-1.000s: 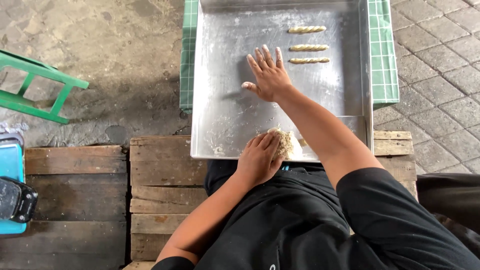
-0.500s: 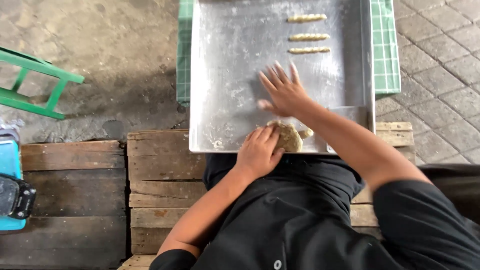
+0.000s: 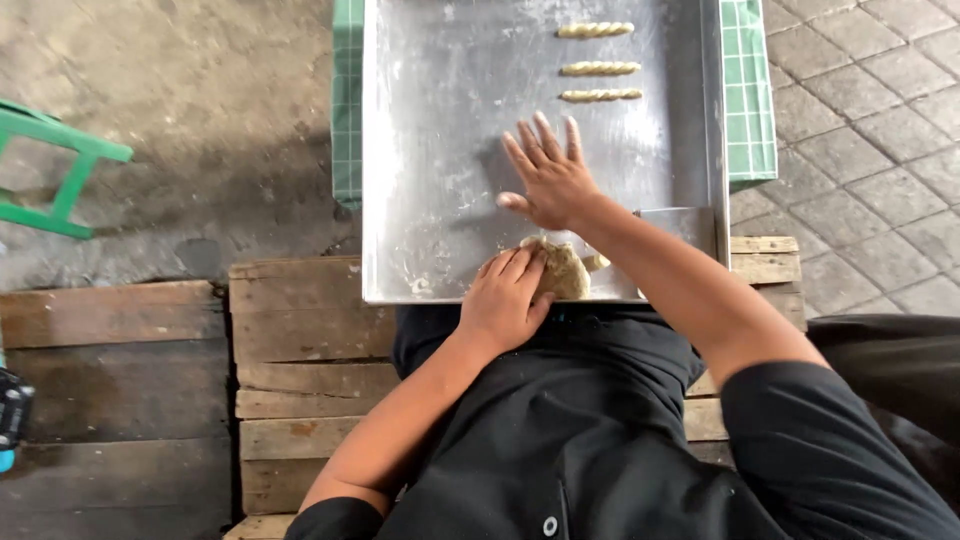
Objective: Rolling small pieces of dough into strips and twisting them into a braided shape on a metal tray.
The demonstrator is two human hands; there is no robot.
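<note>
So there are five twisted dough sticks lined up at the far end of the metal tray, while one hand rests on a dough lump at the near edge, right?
Not quite: the head view shows three twisted dough sticks, not five, at the far end of the metal tray. The rest holds: the left hand rests on the dough lump at the near edge.

Daylight falls on rough grey concrete (image 3: 180,120) from nine to eleven o'clock. Grey paving stones (image 3: 860,120) fill one to three o'clock. A green stool (image 3: 60,170) stands at nine o'clock. A wooden pallet (image 3: 300,370) spreads across seven to four o'clock, beside darker boards (image 3: 110,380) at eight o'clock. A green checked cloth (image 3: 748,90) shows at one and eleven o'clock.
</note>
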